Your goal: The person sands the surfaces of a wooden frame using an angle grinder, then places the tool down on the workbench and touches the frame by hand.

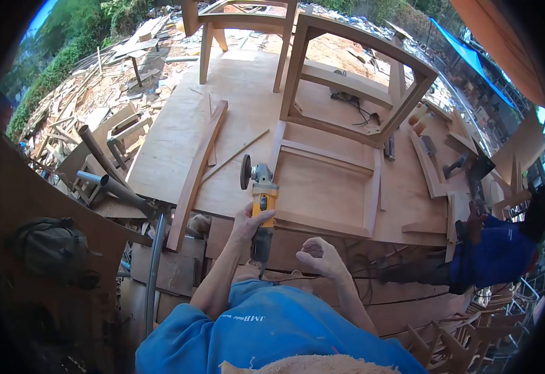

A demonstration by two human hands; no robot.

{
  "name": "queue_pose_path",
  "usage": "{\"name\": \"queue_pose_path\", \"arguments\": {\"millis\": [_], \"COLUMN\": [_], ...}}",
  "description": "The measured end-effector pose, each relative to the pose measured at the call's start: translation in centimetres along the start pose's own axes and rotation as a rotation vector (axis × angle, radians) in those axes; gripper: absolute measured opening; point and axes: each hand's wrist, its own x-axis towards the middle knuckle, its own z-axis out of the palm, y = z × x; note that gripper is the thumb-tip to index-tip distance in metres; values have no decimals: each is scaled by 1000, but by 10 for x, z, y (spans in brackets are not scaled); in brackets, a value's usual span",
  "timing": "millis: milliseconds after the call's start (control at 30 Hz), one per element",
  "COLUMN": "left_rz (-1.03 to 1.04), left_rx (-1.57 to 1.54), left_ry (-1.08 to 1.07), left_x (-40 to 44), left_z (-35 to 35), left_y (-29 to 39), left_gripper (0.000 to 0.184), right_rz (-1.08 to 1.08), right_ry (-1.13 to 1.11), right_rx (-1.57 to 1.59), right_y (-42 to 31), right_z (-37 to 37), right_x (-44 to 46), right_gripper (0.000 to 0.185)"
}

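My left hand [247, 224] is wrapped round the yellow and black body of an angle grinder [264, 202], whose dark disc points up and away from me. The grinder is upright in view, just left of a flat wooden frame [325, 225] lying on the plywood table [235, 75]. My right hand [323, 257] is raised near the table's front edge, to the right of the grinder. Its fingers are curled, with the thumb and fingertips apart and nothing between them.
Wooden chair-like frames [347, 28] stand at the back of the table. A long wooden beam [197, 174] lies at the left. A person in blue [497, 252] is at the right, near a drill [454, 167]. Metal pipes [155, 268] stand at the left.
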Motion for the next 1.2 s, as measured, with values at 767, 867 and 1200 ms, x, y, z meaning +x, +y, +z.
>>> {"name": "queue_pose_path", "arguments": {"millis": [767,867,1200], "left_rz": [60,124,125], "left_rx": [911,981,1049], "left_ry": [454,474,487], "left_x": [145,144,136], "left_z": [-161,-145,-130], "left_y": [-54,-43,-32], "left_gripper": [56,57,62], "right_rz": [281,264,255], "right_ry": [306,322,320], "right_rx": [-71,-156,-91], "right_y": [20,38,43], "right_z": [38,34,28], "right_x": [-44,-42,-47], "right_gripper": [53,53,56]}}
